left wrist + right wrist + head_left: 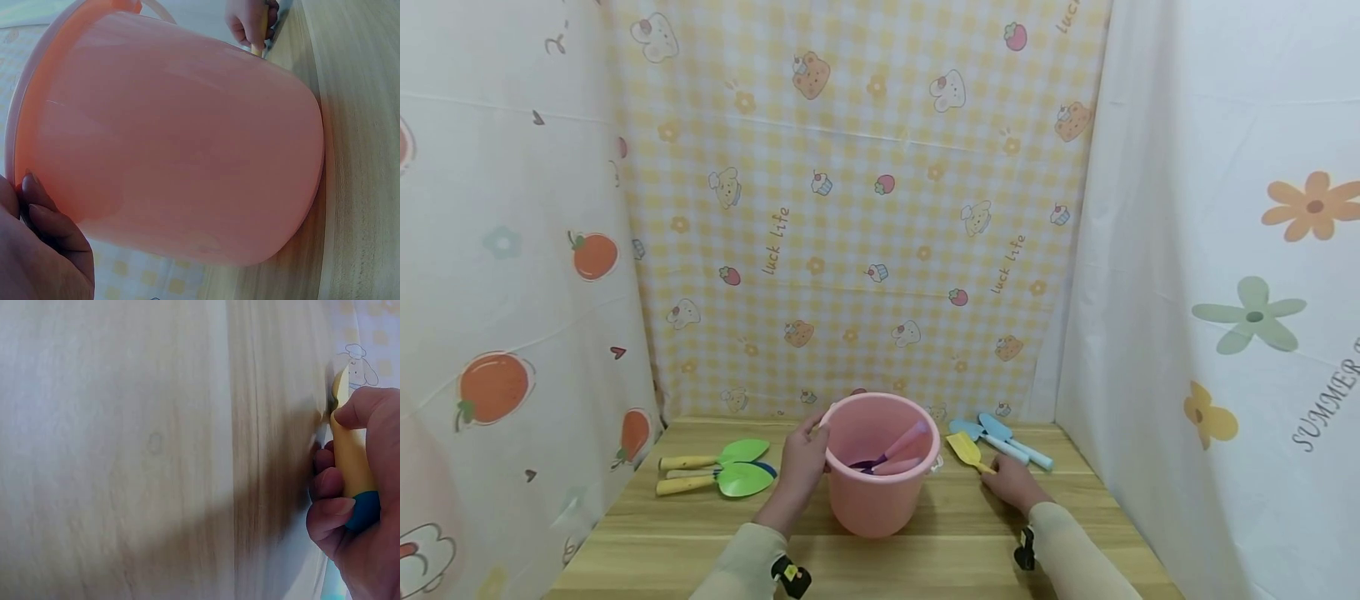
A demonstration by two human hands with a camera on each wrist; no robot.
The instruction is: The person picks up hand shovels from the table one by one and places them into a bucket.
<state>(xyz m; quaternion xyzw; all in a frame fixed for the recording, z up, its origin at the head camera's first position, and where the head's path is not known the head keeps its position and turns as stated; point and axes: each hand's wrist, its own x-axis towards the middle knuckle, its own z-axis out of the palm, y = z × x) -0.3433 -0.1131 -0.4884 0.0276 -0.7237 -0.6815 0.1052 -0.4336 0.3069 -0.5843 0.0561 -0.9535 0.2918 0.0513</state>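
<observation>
A pink bucket point(874, 504) stands upright on the wooden table. My left hand point(805, 457) grips its rim on the left side, fingers curled over the edge in the left wrist view. Inside the bucket lie pink-handled tools point(904, 442) with purple parts; their lower ends are partly hidden. To the right of the bucket, my right hand point(1011, 482) holds a small yellow shovel point(964, 448) by its handle, the blade pointing back and left. In the right wrist view the fingers wrap around the yellow handle point(351, 459), which ends in teal.
Two light blue hand shovels point(1000, 433) lie just beyond my right hand. At the left lie green trowels point(745, 479) with yellow handles, a dark blue blade partly under them. Patterned cloth point(865, 225) hangs behind the table point(925, 575) and on both sides.
</observation>
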